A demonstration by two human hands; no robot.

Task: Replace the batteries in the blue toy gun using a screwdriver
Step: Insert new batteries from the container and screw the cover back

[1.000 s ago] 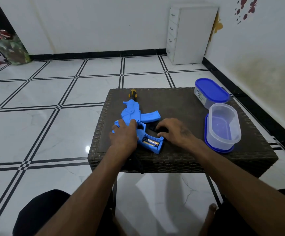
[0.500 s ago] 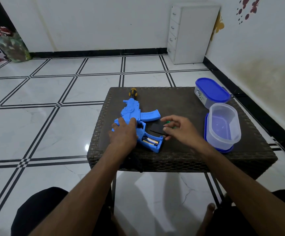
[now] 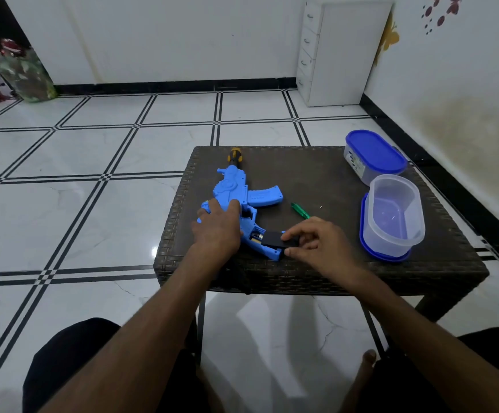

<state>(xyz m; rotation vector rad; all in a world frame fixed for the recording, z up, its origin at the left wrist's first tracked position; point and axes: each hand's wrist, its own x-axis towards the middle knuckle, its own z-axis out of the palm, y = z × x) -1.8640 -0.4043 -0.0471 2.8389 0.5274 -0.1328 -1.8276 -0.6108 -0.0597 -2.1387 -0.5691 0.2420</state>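
The blue toy gun [image 3: 236, 192] lies flat on the dark wicker table [image 3: 316, 171], with its orange and black muzzle pointing away from me. My left hand [image 3: 217, 226] presses down on the gun's body. In my right hand [image 3: 316, 244] I pinch a black battery cover [image 3: 275, 239] and hold it over the grip's battery compartment. A bit of a battery [image 3: 257, 236] shows at the cover's left edge. A green screwdriver [image 3: 300, 210] lies on the table just beyond my right hand.
A clear tub [image 3: 394, 216] rests upside down on its blue lid at the table's right. Behind it stands a second tub with a blue lid [image 3: 373, 155]. A tiny screw [image 3: 321, 207] lies near the screwdriver. A white drawer cabinet [image 3: 340, 52] stands by the far wall.
My right hand picked the black cover up off the table and brought it left onto the open battery compartment, uncovering the green screwdriver. My left hand stayed on the gun.
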